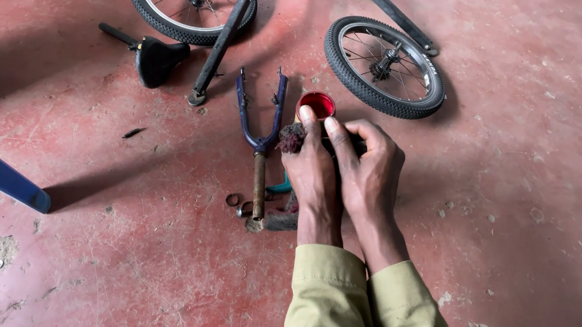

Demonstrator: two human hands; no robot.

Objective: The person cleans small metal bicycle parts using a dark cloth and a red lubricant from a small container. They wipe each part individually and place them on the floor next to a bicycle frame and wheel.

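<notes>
Red, scuffed concrete floor (515, 180) carries everything here, and the parts are laid out on it within easy reach of the two hands. The left hand (312, 175) and the right hand (369, 165) are pressed side by side above the floor, both sleeved in pale olive cloth. A dark, reddish wad of rag (293, 138) is pinched at the left grip, its fingers closed around it with the forefinger stretched forward. The right grip is curled shut on a small dark part (357, 146), mostly hidden by the fingers, so its kind cannot be told; it appears to be steadied there so that the rag can be worked against it.

Just beyond the fingertips of the left grip stands a small round red tin (316, 104), open and upright, probably kept that close so it can be dipped into. To the left of the grip lies a blue bicycle fork (260, 126), blades pointing away, its rusty steerer tube pointing back toward the person. Beside the end of that tube, small rings and bearing parts (238, 203) are gathered together, apparently so they are not lost. A teal-handled tool (281, 185) shows partly under the left wrist.

Further off from the grip, to its right, a small wheel (384, 67) lies flat. A black saddle (158, 58) on its post rests well away on the far left, near a second wheel (192, 5) and the legs of a metal stand (230, 27).
</notes>
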